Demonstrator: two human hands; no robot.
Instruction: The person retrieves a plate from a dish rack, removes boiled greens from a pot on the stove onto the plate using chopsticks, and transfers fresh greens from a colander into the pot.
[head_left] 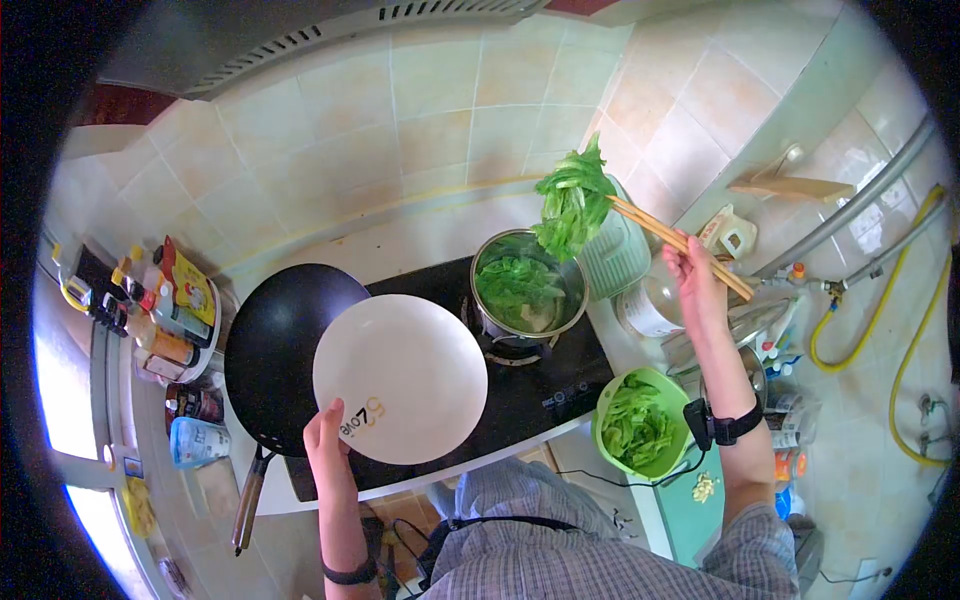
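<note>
My left hand (328,445) grips the near rim of a white plate (405,365) with lettering on it, held over the stove beside a black wok. My right hand (697,275) is closed round a pair of wooden chopsticks (665,232). A bunch of wilted lettuce (572,200) hangs at the chopstick tips, above the back right edge of a steel pot (585,310). More lettuce (520,288) lies in the pot. No food shows on the plate.
A black wok (270,350) stands on the left of the black stove (510,420). To the right, a green bowl (675,465) contains lettuce, near chopped garlic (705,487) on a green cutting board (690,525). Several bottles (165,340) line the left side.
</note>
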